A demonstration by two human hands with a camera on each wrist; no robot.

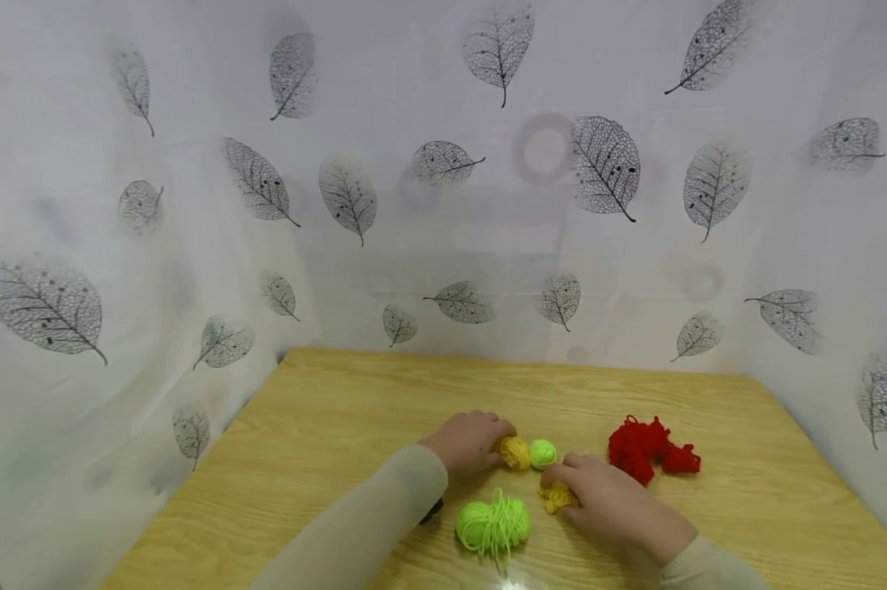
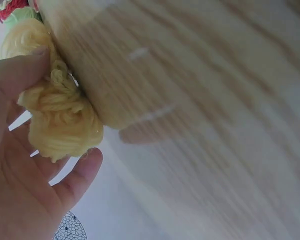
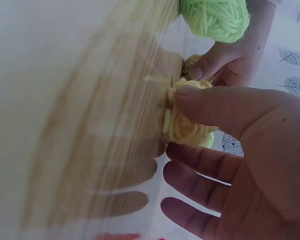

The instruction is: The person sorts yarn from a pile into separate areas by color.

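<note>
My left hand holds a yellow yarn ball on the wooden table. In the left wrist view the thumb lies over the yellow yarn while the fingers reach round behind it. A small lime-green yarn ball sits just right of that ball. Closer to me, my right hand pinches a second yellow yarn bundle; the right wrist view has the thumb on this yarn, with the lower fingers spread. Between the forearms lies a larger lime-green yarn skein with loose strands on top.
A loose heap of red yarn lies beyond and right of my right hand. The wooden table runs back to a pale curtain printed with dark leaves, which also hangs along both sides. Something dark shows at the left wrist.
</note>
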